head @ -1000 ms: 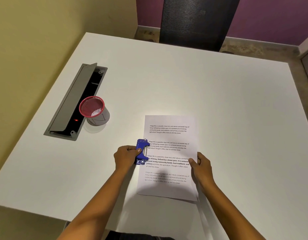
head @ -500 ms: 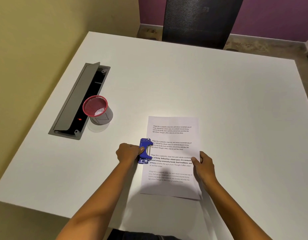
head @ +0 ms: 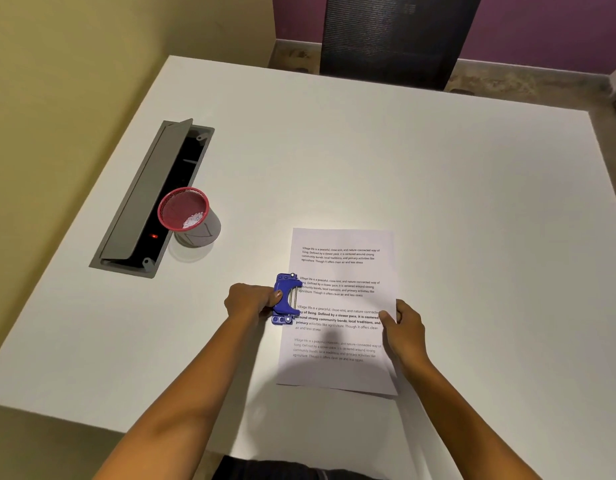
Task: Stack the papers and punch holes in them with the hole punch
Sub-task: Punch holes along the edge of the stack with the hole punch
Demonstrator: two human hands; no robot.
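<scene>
Left grip (head: 251,301) on hole punch (head: 285,300), papers (head: 341,270) reading "Village life"

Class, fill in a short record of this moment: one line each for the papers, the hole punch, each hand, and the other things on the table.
papers: printed stack lying flat on the white table
hole punch: blue, on the stack's left edge
left hand: grips the hole punch
right hand: pinches the stack's right edge
mesh cup: red rim, white bits inside, beside the cable hatch

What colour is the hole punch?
Blue, with small silver metal parts; the hole punch shows only in the head view.
</scene>
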